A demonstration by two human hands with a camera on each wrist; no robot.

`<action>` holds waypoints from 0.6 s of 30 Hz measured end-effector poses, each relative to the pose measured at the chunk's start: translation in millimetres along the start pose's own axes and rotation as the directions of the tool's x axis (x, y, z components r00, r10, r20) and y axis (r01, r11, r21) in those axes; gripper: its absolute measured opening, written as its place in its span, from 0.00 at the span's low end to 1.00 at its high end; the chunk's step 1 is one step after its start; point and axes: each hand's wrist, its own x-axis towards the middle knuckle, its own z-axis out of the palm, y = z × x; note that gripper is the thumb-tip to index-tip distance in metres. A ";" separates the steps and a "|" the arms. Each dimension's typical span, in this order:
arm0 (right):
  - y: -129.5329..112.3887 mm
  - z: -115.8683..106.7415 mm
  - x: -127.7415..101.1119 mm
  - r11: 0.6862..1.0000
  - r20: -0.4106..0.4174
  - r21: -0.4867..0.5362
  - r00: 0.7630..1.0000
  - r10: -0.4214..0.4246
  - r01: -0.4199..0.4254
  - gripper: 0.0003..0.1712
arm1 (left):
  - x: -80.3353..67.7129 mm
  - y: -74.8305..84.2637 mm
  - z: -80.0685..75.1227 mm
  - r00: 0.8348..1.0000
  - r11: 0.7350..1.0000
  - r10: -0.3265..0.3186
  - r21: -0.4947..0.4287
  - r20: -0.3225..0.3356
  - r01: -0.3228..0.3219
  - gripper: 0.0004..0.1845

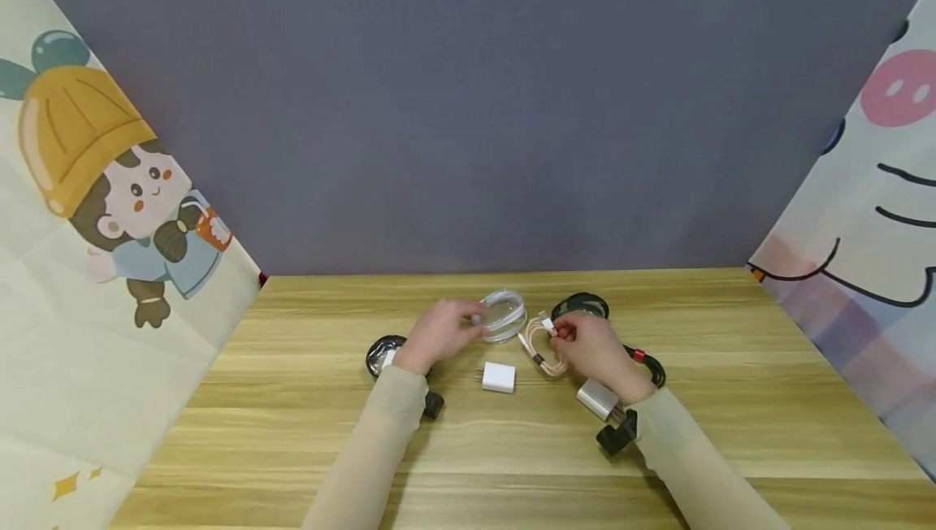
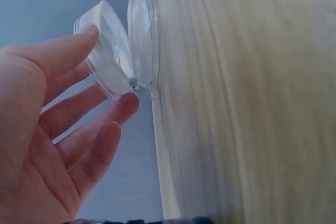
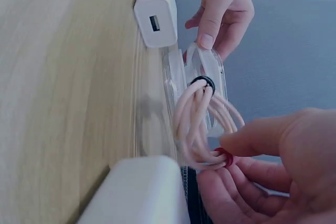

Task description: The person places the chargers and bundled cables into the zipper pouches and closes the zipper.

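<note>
A clear round case (image 1: pixel 515 312) lies at the far middle of the table with its hinged lid (image 2: pixel 107 30) tilted up. My left hand (image 1: pixel 446 331) pinches the edge of that lid between thumb and fingers. To the right of the case, my right hand (image 1: pixel 595 351) pinches a coiled pale pink cable (image 3: pixel 191 124) at its red tie (image 3: pixel 226 157). A black tie (image 3: pixel 203 82) binds the coil's other side, and a white plug end (image 1: pixel 547 323) shows beside the fingertips in the head view. In the right wrist view the coil overlaps the case.
A white USB charger (image 1: pixel 499 378) lies between my hands. Near my right wrist are a silvery charger (image 1: pixel 598 398) and a black cable (image 1: pixel 652 366) with a red tie. Another black coil (image 1: pixel 585 301) lies behind my right hand, and a dark-edged round item (image 1: pixel 379 354) beside my left wrist.
</note>
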 end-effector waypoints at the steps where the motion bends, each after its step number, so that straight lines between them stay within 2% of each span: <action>1: 0.2 -0.2 0.5 1.000 -0.001 0.013 1.000 0.017 -0.017 0.09 | -0.1 0.1 -0.1 1.000 1.000 -0.003 -0.004 0.001 0.003 0.17; 9: -4.8 -7.5 4.4 0.974 0.015 0.097 0.979 0.205 -0.206 0.11 | 1.4 0.5 -1.1 1.000 1.000 -0.006 -0.009 0.002 0.006 0.16; 18: -14.2 -0.7 16.1 0.924 0.055 0.227 0.951 0.303 -0.307 0.16 | -0.7 0.2 -1.0 0.999 0.999 -0.036 -0.013 0.011 0.036 0.18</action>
